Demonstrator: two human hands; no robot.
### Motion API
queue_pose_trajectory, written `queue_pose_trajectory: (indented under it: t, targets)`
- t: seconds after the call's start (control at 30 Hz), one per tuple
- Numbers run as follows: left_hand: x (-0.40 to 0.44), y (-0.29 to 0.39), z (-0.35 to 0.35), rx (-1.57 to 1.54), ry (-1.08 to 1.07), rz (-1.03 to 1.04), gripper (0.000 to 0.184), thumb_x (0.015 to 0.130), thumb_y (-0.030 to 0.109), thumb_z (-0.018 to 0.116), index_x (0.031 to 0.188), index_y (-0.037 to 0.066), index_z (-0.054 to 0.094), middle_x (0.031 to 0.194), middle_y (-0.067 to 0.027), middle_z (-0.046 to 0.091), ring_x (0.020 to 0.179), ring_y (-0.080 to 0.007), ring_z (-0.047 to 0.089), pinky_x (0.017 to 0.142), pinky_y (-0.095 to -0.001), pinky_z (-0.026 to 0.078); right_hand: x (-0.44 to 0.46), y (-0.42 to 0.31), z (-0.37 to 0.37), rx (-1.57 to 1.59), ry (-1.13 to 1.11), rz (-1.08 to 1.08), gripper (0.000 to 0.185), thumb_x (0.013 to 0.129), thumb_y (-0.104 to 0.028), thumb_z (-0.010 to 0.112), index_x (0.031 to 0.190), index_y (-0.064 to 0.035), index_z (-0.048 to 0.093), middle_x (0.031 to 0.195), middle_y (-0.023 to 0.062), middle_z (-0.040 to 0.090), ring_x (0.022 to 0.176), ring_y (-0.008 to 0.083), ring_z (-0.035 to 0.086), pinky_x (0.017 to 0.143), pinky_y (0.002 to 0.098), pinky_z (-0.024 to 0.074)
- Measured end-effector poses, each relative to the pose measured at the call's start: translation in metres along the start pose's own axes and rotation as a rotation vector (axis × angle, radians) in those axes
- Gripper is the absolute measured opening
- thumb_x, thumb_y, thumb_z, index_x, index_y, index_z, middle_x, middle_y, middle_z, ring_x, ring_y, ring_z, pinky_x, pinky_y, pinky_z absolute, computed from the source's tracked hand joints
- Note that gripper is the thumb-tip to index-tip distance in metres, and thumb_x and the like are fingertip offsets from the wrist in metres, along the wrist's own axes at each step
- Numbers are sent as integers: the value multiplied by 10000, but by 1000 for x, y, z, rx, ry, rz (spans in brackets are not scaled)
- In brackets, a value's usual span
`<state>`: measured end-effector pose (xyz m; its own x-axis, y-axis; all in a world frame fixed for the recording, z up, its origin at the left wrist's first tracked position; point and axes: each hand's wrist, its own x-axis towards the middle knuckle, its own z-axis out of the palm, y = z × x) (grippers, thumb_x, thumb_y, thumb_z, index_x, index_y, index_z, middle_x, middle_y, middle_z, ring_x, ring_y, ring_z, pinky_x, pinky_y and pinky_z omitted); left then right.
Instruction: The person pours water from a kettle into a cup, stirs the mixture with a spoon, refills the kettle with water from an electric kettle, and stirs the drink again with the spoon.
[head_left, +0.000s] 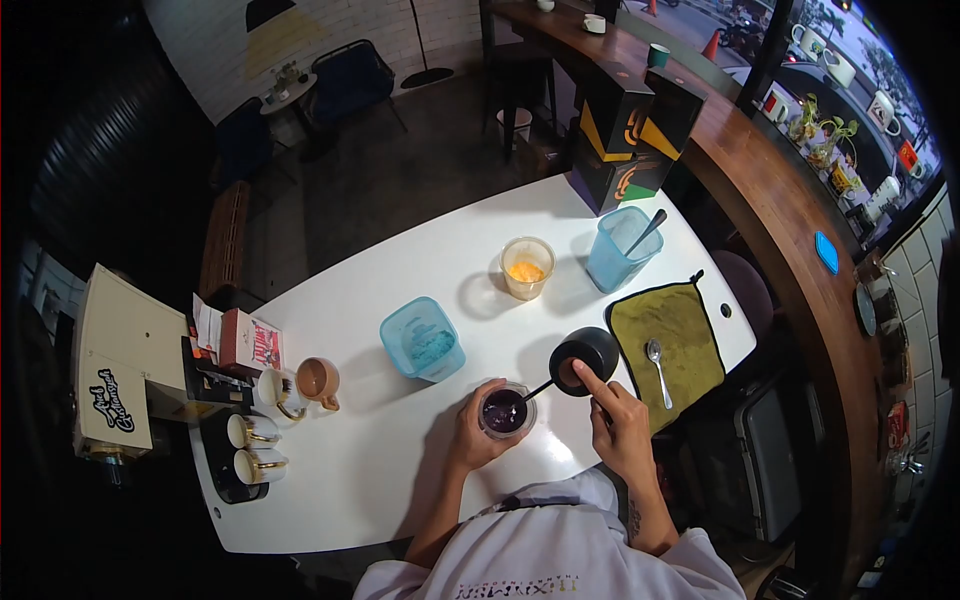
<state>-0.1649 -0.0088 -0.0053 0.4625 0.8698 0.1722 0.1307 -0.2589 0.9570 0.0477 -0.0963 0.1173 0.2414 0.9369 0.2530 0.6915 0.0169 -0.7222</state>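
Observation:
My left hand (474, 438) is wrapped round a clear glass (506, 431) of dark purple liquid and steadies it on the table's near side. My right hand (622, 428) grips a black gooseneck kettle (597, 348), one finger laid over its top. The kettle's thin spout (541, 389) reaches over the rim into the glass; whether water runs from it I cannot tell. Right of the kettle, a metal spoon (657, 372) rests on an olive-green cloth (692, 335).
A blue container (422, 338) with blue contents, a clear cup (526, 268) with orange bits and a blue pitcher (622, 250) holding a utensil stand farther back on the white table (345, 440). Mugs (262, 466) and a cream machine (130, 350) are left; black boxes (612, 120) stand behind.

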Motion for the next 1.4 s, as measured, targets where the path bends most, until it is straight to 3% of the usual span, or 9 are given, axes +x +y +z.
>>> queue_pose_trajectory:
  t: [0.1, 0.83, 1.3, 1.4]
  targets:
    - [0, 2, -1, 11, 3, 11, 823, 664, 209, 946, 1351, 31, 528, 1196, -149, 687, 1121, -274, 676, 1006, -389, 521, -2, 0, -1, -9, -32, -3, 840, 761, 162, 601, 1487, -258, 547, 689, 132, 513, 570, 287, 534, 588, 428, 456]
    - [-2, -5, 0, -4, 8, 3, 831, 658, 203, 951, 1351, 23, 530, 1223, -159, 674, 1135, -285, 669, 1012, -387, 520, 4, 1, -5, -30, -6, -47, 849, 754, 152, 605, 1485, -277, 548, 702, 132, 531, 567, 293, 549, 575, 427, 462]
    - [-2, -5, 2, -35, 11, -9, 815, 666, 203, 946, 1345, 27, 530, 1201, -150, 683, 1127, -280, 673, 1002, -385, 523, 5, 2, -7, -102, -101, -66, 857, 769, 128, 613, 1503, -304, 518, 719, 144, 540, 568, 312, 558, 564, 443, 463]
    - [-2, -6, 0, -7, -7, -7, 839, 665, 166, 946, 1367, 24, 507, 1220, -133, 666, 1146, -244, 654, 1015, -376, 518, 3, 0, -3, -57, -94, -66, 801, 732, 143, 607, 1444, -225, 598, 681, 118, 497, 571, 266, 518, 571, 388, 432]
